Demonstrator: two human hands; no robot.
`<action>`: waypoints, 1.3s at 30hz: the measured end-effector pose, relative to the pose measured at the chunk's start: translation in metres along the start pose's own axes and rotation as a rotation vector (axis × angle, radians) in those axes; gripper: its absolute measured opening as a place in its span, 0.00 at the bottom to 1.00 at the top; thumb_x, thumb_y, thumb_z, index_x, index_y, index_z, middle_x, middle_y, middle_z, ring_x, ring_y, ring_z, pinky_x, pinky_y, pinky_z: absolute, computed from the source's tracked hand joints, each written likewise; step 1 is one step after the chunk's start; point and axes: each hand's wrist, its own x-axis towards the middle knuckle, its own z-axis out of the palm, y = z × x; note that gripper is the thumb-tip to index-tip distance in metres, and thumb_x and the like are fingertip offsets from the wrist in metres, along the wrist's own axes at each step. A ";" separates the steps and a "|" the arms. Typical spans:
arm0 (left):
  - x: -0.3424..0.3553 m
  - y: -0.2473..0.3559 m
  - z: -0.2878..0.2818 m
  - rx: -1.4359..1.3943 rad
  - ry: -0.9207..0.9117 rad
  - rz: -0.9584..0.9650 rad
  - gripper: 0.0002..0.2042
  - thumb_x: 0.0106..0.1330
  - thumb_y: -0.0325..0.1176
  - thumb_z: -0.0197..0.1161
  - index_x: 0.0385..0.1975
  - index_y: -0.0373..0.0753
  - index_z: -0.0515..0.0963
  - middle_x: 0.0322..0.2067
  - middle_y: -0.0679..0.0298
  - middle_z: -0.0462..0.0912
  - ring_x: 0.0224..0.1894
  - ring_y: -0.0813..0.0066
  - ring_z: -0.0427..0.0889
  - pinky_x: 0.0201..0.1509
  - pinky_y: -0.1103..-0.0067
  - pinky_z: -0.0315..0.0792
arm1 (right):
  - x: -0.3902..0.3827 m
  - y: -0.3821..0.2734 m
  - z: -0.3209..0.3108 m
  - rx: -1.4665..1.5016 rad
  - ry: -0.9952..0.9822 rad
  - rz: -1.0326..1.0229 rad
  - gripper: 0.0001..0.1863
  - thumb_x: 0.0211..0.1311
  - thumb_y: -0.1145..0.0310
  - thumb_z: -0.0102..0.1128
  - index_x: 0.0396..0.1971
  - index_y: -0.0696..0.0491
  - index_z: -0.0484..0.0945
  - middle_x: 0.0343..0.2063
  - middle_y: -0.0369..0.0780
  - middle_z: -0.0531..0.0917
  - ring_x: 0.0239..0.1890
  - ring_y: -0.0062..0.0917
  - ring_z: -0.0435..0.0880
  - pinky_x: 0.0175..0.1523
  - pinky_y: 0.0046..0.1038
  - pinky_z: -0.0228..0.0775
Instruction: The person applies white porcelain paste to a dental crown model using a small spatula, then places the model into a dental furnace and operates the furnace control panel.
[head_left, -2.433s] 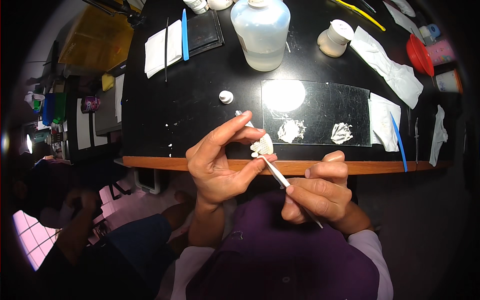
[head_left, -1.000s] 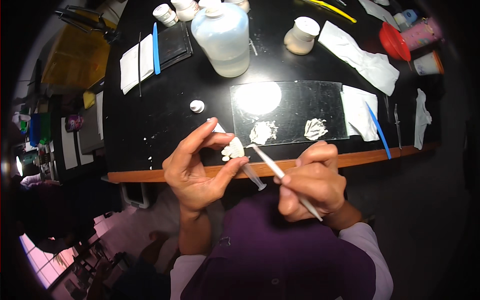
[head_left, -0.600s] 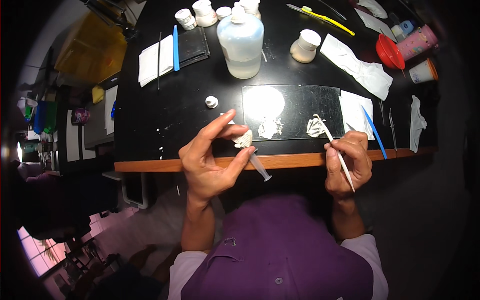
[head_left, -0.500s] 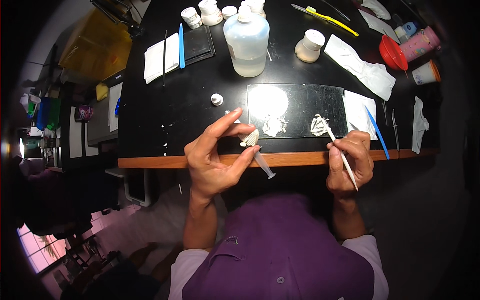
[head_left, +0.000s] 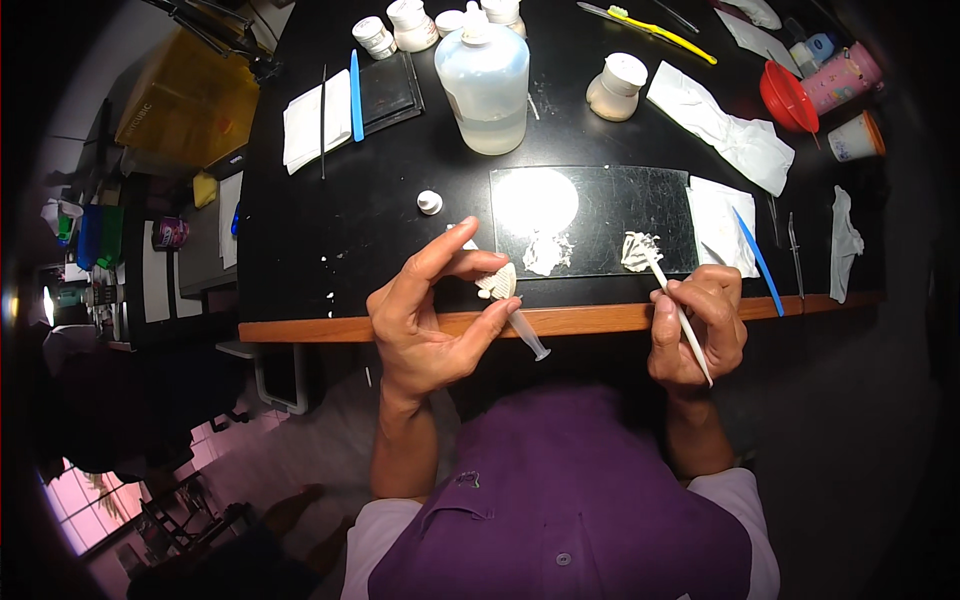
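Note:
My left hand (head_left: 425,315) pinches a small white gridded piece (head_left: 506,277) between thumb and fingers above the desk's front edge. A clear plastic syringe (head_left: 525,331) angles past the piece; I cannot tell whether that hand also grips it. My right hand (head_left: 700,330) holds a slender white plastic tool (head_left: 692,342), its tip on the right-hand patch of white paste (head_left: 635,250) on a glass slab (head_left: 615,200). A second paste patch (head_left: 547,258) lies left of it. A small white cap (head_left: 430,202) stands left of the slab.
Beyond stand a large jug (head_left: 482,95), jars (head_left: 412,28) and another jar (head_left: 617,90). At right are paper towels (head_left: 720,125), blue (head_left: 757,265) and metal instruments (head_left: 795,250), a red bowl (head_left: 788,97) and a cup (head_left: 852,137). A lamp arm (head_left: 225,50) overhangs top left.
My right hand has moved the white tool away from the gridded piece, rightward onto the right paste patch. My left hand still pinches the piece.

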 end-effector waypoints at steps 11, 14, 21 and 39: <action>-0.009 0.008 -0.002 -0.023 0.095 -0.122 0.37 0.53 0.19 0.81 0.66 0.28 0.74 0.42 0.57 0.89 0.44 0.78 0.86 0.51 0.82 0.77 | 0.056 0.031 -0.042 -0.327 -0.336 -0.240 0.17 0.49 0.84 0.72 0.42 0.56 0.87 0.37 0.39 0.88 0.42 0.36 0.83 0.48 0.34 0.75; -0.014 0.016 -0.012 0.040 0.063 -0.131 0.36 0.58 0.14 0.74 0.70 0.28 0.69 0.46 0.56 0.87 0.45 0.78 0.85 0.55 0.81 0.77 | 0.062 0.041 -0.055 -0.516 -0.564 -0.323 0.18 0.56 0.79 0.65 0.49 0.55 0.86 0.45 0.38 0.87 0.48 0.33 0.84 0.50 0.34 0.75; -0.036 0.030 -0.033 0.124 0.139 -0.180 0.36 0.59 0.15 0.74 0.71 0.32 0.70 0.46 0.58 0.87 0.43 0.82 0.85 0.47 0.85 0.82 | 0.066 0.034 -0.048 -0.670 -0.740 -0.405 0.21 0.63 0.77 0.56 0.56 0.55 0.84 0.49 0.39 0.84 0.48 0.30 0.83 0.47 0.32 0.69; 0.010 0.040 -0.101 0.318 0.290 -0.046 0.35 0.50 0.21 0.80 0.63 0.33 0.78 0.39 0.60 0.92 0.39 0.73 0.91 0.44 0.80 0.83 | 0.143 -0.068 0.041 0.303 -0.941 -0.190 0.19 0.52 0.87 0.68 0.46 0.60 0.87 0.36 0.44 0.87 0.36 0.34 0.87 0.41 0.31 0.79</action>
